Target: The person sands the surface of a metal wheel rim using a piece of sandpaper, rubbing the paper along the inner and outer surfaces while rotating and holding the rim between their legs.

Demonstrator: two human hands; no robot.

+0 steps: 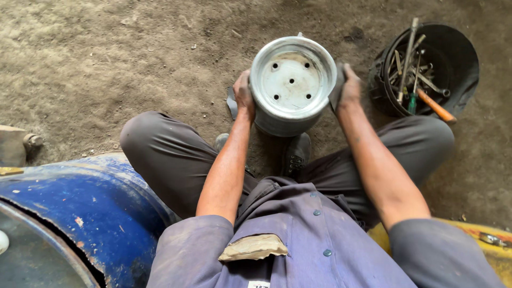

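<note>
I held the silver wheel rim (292, 84) between my knees above the dirt floor (106, 58), my left hand (244, 96) clasped on one side and my right hand (349, 88) on the other. My fingertips were hidden behind the rim's wall, and something dark under my right palm was hard to make out. The black bucket of tools (426, 69) stood just beside my right hand, its far edge in shadow.

One cam only, head-worn, looking steeply down and fwd from above the person's chest. Close range: lap and forearms fill the lower frame, dirt floor (106, 58) up top. No 2nd view to overlap.
</note>
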